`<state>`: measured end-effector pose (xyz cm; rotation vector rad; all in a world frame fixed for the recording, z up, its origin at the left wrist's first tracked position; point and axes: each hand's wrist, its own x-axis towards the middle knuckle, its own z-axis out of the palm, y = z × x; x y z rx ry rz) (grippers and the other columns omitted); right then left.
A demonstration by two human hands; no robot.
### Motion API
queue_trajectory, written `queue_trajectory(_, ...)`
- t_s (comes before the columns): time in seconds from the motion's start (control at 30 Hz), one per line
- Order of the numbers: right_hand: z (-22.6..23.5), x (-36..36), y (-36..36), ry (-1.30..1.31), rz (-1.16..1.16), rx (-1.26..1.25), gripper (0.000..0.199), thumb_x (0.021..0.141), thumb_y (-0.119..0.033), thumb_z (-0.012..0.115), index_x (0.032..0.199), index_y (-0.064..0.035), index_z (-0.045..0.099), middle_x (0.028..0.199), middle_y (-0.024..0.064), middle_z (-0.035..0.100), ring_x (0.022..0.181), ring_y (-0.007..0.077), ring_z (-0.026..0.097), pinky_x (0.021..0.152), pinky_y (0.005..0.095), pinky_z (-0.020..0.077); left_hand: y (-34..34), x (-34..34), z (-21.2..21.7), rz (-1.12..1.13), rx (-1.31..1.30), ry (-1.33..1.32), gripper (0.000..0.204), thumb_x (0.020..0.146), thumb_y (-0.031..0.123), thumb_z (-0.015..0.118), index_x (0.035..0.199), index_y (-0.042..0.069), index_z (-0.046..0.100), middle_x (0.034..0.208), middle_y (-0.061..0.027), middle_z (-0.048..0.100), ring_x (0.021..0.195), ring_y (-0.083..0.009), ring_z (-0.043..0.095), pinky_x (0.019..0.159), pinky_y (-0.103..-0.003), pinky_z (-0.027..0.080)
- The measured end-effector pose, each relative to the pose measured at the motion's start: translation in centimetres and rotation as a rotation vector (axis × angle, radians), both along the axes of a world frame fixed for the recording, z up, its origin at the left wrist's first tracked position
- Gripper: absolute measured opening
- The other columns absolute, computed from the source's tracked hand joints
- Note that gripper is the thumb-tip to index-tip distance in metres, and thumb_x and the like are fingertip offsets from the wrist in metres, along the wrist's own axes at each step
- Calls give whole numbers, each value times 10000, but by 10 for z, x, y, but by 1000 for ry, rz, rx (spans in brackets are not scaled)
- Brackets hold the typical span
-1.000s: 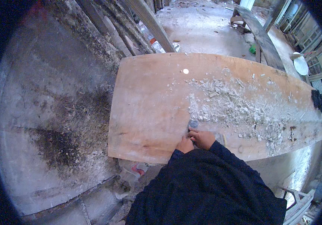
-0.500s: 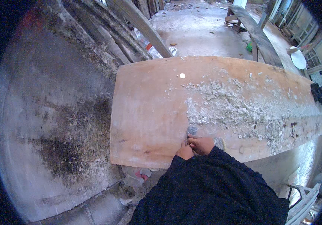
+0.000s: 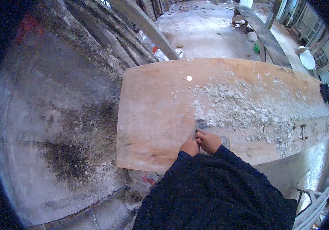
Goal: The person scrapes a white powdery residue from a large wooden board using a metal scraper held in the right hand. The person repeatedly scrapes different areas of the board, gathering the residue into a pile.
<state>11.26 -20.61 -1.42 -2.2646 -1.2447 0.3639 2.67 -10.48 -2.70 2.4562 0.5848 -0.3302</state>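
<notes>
Both of my hands are close together over a wooden board (image 3: 149, 103), gripping what looks like a scraper (image 3: 201, 124) with a short grey blade. My left hand (image 3: 189, 146) is closed at the handle end. My right hand (image 3: 209, 143) is wrapped round it from the other side, its thumb toward the blade. Most of the handle is hidden by the fingers. The blade meets the board at the near left border of a spread of whitish flakes (image 3: 244, 107). Beside my right wrist lies a greyish flat piece with a pale rim (image 3: 225, 142), partly covered by the sleeve.
A small white disc (image 3: 189, 78) lies near the board's far edge. Dark bristly material (image 3: 326, 94) sits at its right end. A stained, mouldy panel (image 3: 68, 145) stands left, under leaning timbers (image 3: 149, 30). Beyond are a long dark bench (image 3: 266, 34) and a littered floor (image 3: 199, 27).
Both hands and the scraper have moved slightly away from me, up along the edge of the flakes. The whole view has shifted a little to the right.
</notes>
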Motion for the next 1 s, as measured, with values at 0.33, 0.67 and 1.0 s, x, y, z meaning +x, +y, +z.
queue_trajectory(0.33, 27, -13, -28, 41, -2, -12, 254, 762, -237, 556, 1006, -187, 507, 1152, 47, 516, 761, 286, 605, 558, 399, 490, -7, -9, 21, -83, -105, 1, 278, 792, 251, 494, 998, 65, 512, 1010, -174, 505, 845, -370, 547, 703, -451, 465)
queue_trajectory(0.67, 14, -20, -34, 93, 124, -241, 340, 768, -226, 551, 1088, -176, 449, 1156, 100, 471, 801, 322, 590, 592, 412, 490, -28, -16, -42, -43, -303, 18, 486, 776, 277, 515, 1201, 78, 390, 1128, -199, 412, 953, -393, 502, 798, -448, 432)
queue_trajectory(1.0, -9, -17, -46, 33, 128, -88, 284, 773, -313, 547, 1018, -197, 462, 1181, 155, 464, 685, 320, 613, 519, 426, 493, -40, -14, -16, -59, -369, -10, 433, 789, 249, 475, 1179, 69, 415, 1085, -215, 463, 943, -401, 499, 776, -453, 429)
